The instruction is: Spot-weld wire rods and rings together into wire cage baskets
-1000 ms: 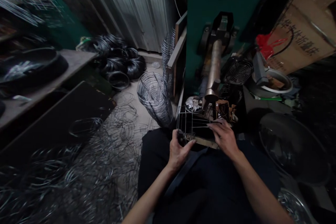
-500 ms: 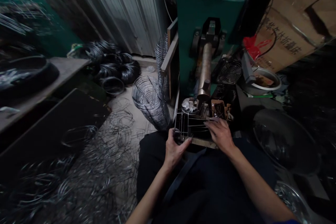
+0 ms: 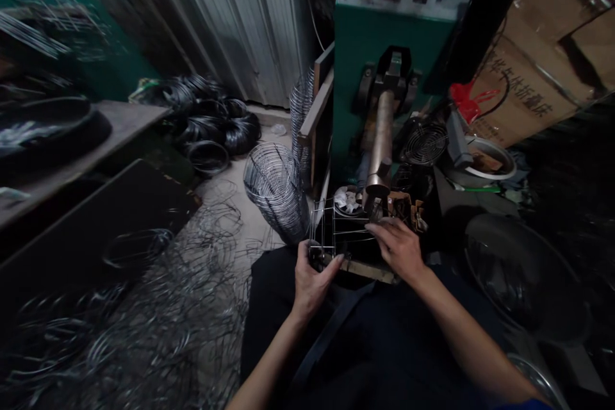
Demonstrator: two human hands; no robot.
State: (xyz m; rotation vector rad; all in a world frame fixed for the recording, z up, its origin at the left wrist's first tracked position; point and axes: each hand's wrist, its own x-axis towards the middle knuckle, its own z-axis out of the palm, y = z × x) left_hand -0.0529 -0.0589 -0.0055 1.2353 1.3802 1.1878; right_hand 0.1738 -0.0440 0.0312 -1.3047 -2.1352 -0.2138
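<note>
Between my two hands is a small wire frame [image 3: 334, 225] made of thin metal rods. My left hand [image 3: 314, 274] grips its near left corner, with the thumb and fingers on either side of the rods. At the frame's right end, the fingers of my right hand [image 3: 394, 245] are pinched on the wire ends. Just beyond the frame, the metal cylinder arm [image 3: 381, 141] of a green machine points down toward me. Below its tip sit a round dish with crumpled white material [image 3: 348, 200] and a small cardboard box [image 3: 401, 204].
A tall stack of wire rings [image 3: 275, 186] stands on the floor at left, beside a wooden board [image 3: 317, 109]. Loose wire loops [image 3: 192, 269] litter the floor. Black wire coils [image 3: 211, 122] lie by the metal wall. At right are a pot [image 3: 490, 157] and a large carton [image 3: 528, 77].
The view has tilted up slightly, showing more of the machine's panel and a lit red lamp. Both hands and the wire frame have shifted a little left relative to the machine.
</note>
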